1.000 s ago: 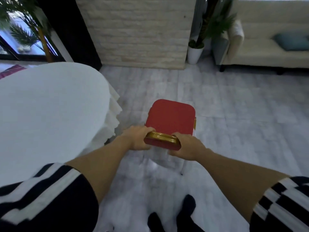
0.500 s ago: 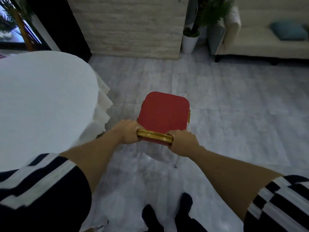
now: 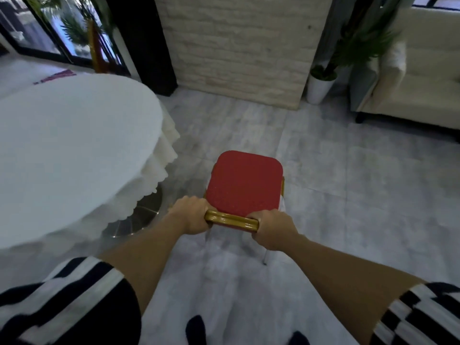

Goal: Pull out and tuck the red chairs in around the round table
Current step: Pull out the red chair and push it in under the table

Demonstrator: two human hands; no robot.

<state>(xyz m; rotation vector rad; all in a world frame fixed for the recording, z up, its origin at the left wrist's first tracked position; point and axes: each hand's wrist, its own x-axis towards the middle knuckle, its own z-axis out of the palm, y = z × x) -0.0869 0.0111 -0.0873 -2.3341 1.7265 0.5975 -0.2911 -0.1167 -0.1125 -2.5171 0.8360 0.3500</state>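
Note:
A red chair (image 3: 244, 185) with a gold frame stands on the grey floor, seen from above and behind. My left hand (image 3: 190, 214) grips the left end of its gold top rail and my right hand (image 3: 272, 229) grips the right end. The round table (image 3: 69, 150), covered by a white scalloped cloth, lies to the left of the chair, apart from it. The chair's seat points away from me, past the table's right edge. Its legs are mostly hidden; one thin leg shows below my right hand.
The table's round metal base (image 3: 139, 217) shows under the cloth. A brick pillar (image 3: 239, 46) stands ahead, with a white potted plant (image 3: 319, 83) and a cream sofa (image 3: 420, 78) at the right. Windows are at the far left. My dark shoes (image 3: 196, 329) are at the bottom.
The view has swung, so the table sits farther left and lower. Both hands keep their hold on the chair's rail, and the chair stays in front of me beside the table.

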